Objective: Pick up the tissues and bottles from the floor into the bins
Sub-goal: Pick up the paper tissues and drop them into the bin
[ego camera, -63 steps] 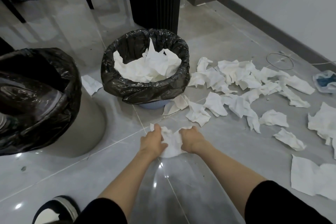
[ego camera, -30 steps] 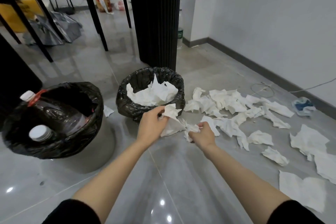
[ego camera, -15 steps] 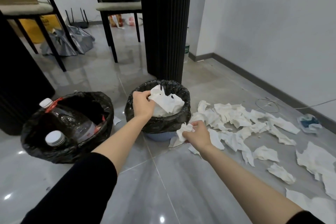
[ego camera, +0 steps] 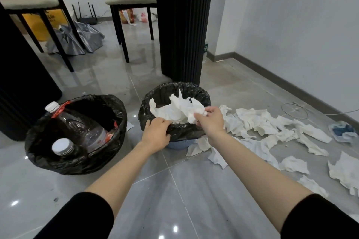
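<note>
Two bins lined with black bags stand on the grey floor. The middle bin (ego camera: pixel 202 93) is heaped with white tissues (ego camera: pixel 174 110). My right hand (ego camera: pixel 210 120) pinches a crumpled tissue (ego camera: pixel 198 115) over its near rim. My left hand (ego camera: pixel 155 136) rests on the bin's front rim, fingers curled over the bag's edge. The left bin (ego camera: pixel 38 153) holds clear plastic bottles (ego camera: pixel 81 128) with white caps. Several loose tissues (ego camera: pixel 258 124) lie scattered on the floor to the right.
A black fluted column (ego camera: pixel 182 23) rises right behind the tissue bin. Chairs (ego camera: pixel 124 2) and a folded umbrella (ego camera: pixel 77 39) stand further back left. A wall with dark skirting runs along the right, with a white cable (ego camera: pixel 295 110) and a blue-and-clear wrapper (ego camera: pixel 342 131) beside it.
My right hand rose from the floor with a tissue to the bin's rim. My left hand let its tissue fall into the bin and dropped onto the front rim.
</note>
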`<state>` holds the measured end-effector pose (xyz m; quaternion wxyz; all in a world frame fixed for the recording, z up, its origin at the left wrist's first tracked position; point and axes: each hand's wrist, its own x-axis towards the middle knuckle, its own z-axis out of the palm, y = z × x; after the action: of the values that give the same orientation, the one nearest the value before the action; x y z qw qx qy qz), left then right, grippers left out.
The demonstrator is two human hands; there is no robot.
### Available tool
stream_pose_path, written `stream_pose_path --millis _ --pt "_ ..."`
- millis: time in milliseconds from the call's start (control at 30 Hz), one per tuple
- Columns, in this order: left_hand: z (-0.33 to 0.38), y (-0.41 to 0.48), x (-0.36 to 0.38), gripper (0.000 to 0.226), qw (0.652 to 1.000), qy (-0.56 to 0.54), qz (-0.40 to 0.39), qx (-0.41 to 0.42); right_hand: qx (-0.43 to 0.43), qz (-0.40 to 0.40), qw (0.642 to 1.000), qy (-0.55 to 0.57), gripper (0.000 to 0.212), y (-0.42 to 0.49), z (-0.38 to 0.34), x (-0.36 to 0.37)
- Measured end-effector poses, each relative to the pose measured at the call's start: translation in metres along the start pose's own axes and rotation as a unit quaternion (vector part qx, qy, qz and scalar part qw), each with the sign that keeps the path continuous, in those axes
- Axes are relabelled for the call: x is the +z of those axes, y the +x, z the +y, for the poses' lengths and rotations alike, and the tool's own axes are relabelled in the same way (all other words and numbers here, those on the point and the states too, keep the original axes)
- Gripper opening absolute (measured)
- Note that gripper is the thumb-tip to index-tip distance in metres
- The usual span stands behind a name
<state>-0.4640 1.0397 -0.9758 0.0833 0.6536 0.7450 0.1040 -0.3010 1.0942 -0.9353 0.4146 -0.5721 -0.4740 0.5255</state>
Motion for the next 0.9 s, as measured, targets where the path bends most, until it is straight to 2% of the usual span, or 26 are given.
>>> stream_pose_path --millis 133,267,400,533,633,667,700,767,900 --pt "-0.006 -0.005 0.003 0.035 0.996 0.075 0.015 0.048 -0.102 -0.018 0.992 -0.079 0.023 0.006 -0.012 0.015" --pt "-0.014 -0.013 0.002 0.034 0.996 0.060 0.042 0.056 -0.201 -0.042 0.963 -0.176 0.012 0.008 -0.010 0.030" --pt "-0.026 -0.031 -0.002 0.039 0.995 0.035 0.062 0.067 -0.247 -0.082 0.928 -0.265 0.016 0.007 0.000 0.040" --pt "-0.035 -0.049 -0.004 0.034 0.996 0.017 0.066 0.061 -0.247 -0.182 0.850 -0.428 0.021 0.010 0.019 0.057" --pt "-0.038 -0.054 -0.008 0.029 0.997 0.027 0.048 0.051 -0.175 -0.313 0.747 -0.560 0.035 0.009 0.033 0.061" --pt "-0.039 -0.056 -0.010 0.031 0.998 0.032 0.038 0.048 -0.156 -0.335 0.724 -0.582 0.038 0.007 0.035 0.060" --pt "-0.039 -0.057 -0.012 0.034 0.998 0.036 0.027 0.046 -0.146 -0.338 0.719 -0.590 0.040 0.006 0.036 0.056" --pt "-0.037 -0.058 -0.018 0.042 0.998 0.039 0.007 0.039 -0.160 -0.307 0.738 -0.579 0.039 0.002 0.035 0.049" --pt "-0.027 -0.058 -0.029 0.045 0.999 0.033 0.017 0.011 -0.267 -0.215 0.753 -0.563 0.030 -0.005 0.025 0.036"
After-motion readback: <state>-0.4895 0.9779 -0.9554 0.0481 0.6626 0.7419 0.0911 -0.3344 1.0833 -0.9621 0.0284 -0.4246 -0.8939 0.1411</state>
